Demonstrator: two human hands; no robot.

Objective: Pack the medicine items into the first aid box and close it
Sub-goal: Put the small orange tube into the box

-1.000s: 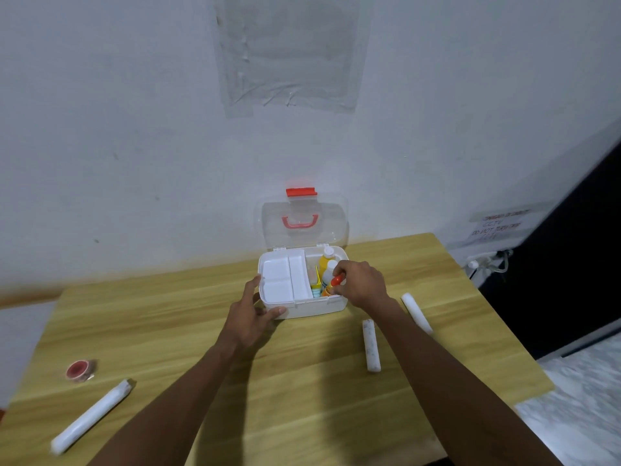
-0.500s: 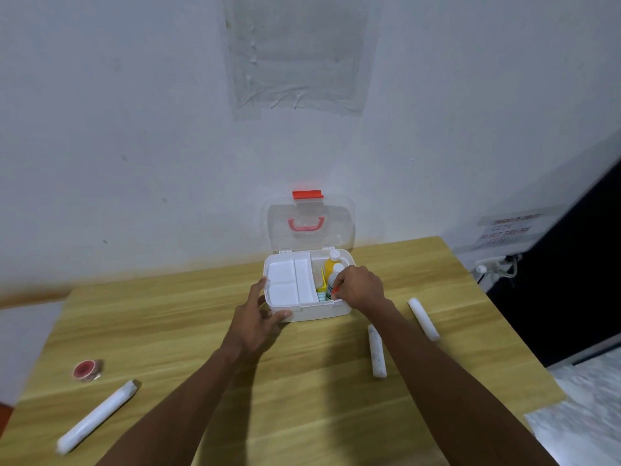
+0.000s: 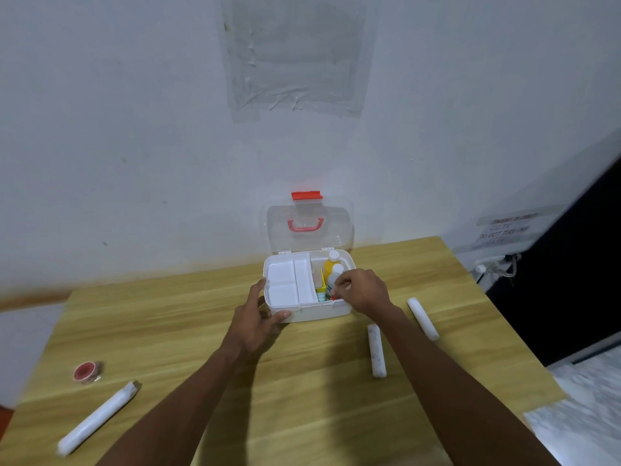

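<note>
Gripping box (image 3: 312, 312) on wood table (image 3: 302, 405) by white wall (image 3: 134, 129) w/ left hand (image 3: 257, 317); right hand (image 3: 363, 290) pinches red-capped item (image 3: 333, 298)

1 first aid box (image 3: 319, 312) with 2 bottles inside (yellow bottle (image 3: 331, 265), white bottle (image 3: 334, 276)) plus 1 red-capped item (image 3: 333, 298). 3 white rolls: left roll (image 3: 97, 418) left of the box, middle roll (image 3: 376, 351) and right roll (image 3: 422, 318) right of it. 1 red tape roll (image 3: 85, 371).

White wall (image 3: 134, 129) behind wooden table (image 3: 302, 398) – taped sheet (image 3: 292, 55)
</note>
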